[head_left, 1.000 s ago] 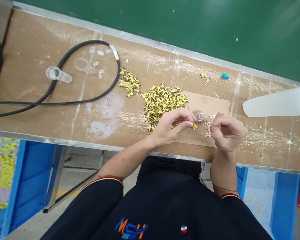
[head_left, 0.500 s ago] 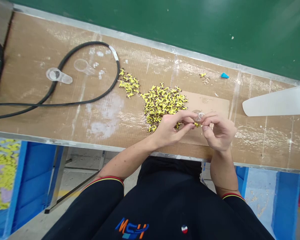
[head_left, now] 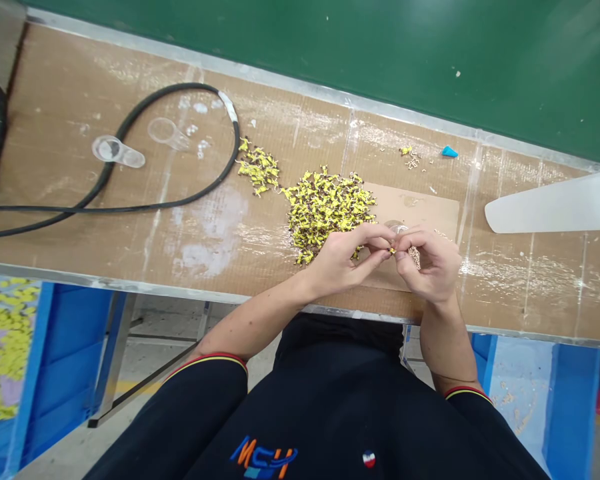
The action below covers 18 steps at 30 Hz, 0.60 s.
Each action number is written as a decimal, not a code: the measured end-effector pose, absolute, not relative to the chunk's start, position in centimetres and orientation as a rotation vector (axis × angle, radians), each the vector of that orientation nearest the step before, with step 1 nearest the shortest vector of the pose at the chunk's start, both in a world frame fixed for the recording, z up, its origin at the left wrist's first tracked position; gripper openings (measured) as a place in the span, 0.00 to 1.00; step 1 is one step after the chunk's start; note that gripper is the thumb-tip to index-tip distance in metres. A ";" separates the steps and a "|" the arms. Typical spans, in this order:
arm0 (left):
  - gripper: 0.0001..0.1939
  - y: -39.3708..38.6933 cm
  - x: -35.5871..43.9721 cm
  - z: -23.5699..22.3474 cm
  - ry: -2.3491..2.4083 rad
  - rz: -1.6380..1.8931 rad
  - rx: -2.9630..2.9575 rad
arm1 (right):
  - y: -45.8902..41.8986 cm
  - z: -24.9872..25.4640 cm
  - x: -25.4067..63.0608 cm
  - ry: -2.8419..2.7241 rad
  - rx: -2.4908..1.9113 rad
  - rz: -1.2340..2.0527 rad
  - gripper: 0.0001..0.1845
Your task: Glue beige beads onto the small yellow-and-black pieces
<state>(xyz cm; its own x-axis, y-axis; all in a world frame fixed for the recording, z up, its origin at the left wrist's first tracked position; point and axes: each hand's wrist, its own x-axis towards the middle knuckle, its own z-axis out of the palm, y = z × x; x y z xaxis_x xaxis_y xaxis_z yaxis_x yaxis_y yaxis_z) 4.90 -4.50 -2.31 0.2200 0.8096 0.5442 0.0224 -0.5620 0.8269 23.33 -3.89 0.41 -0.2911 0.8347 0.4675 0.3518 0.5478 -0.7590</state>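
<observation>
My left hand [head_left: 351, 256] pinches a tiny yellow figure [head_left: 393, 251] between thumb and fingertips. My right hand [head_left: 430, 263] is closed in a pinch, its fingertips meeting the figure from the other side. Whatever the right fingers hold is too small and covered to make out. Just behind the fingertips stands a small clear container [head_left: 395, 225], partly hidden. Tiny pale pieces [head_left: 415, 257] show beside the right fingers on a cardboard sheet [head_left: 425, 203]. A heap of yellow and dark brown figures [head_left: 325, 207] lies to the left, partly behind my left hand.
A smaller group of yellow figures [head_left: 260, 168] lies farther left, near a looped black cable [head_left: 180, 201] and clear plastic scoops [head_left: 123, 153]. At the back are a blue cap-like piece [head_left: 449, 152] and pale bits [head_left: 413, 161]. A white panel [head_left: 555, 203] is at right; blue bins [head_left: 65, 367] stand below.
My right hand has moved left from above the pale pieces until its fingertips meet the figure in my left hand. The left hand has stayed nearly in place.
</observation>
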 end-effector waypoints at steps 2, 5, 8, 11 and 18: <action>0.12 -4.4 4.9 -2.2 0.782 1.449 1.865 | -3.9 0.5 23.3 -1.875 -0.958 0.661 0.09; 0.10 -4.2 4.9 -2.4 0.824 1.503 2.061 | -3.9 0.7 23.2 -1.890 -0.955 0.661 0.10; 0.09 -4.2 5.1 -3.0 0.841 1.577 2.233 | -4.0 0.8 23.2 -1.912 -0.970 0.672 0.10; 0.09 -4.2 5.2 -3.7 0.813 1.626 2.308 | -4.1 0.8 23.1 -1.921 -0.987 0.704 0.10; 0.08 -4.3 5.1 -3.4 0.781 1.658 2.439 | -4.2 1.1 22.8 -1.928 -1.005 0.732 0.11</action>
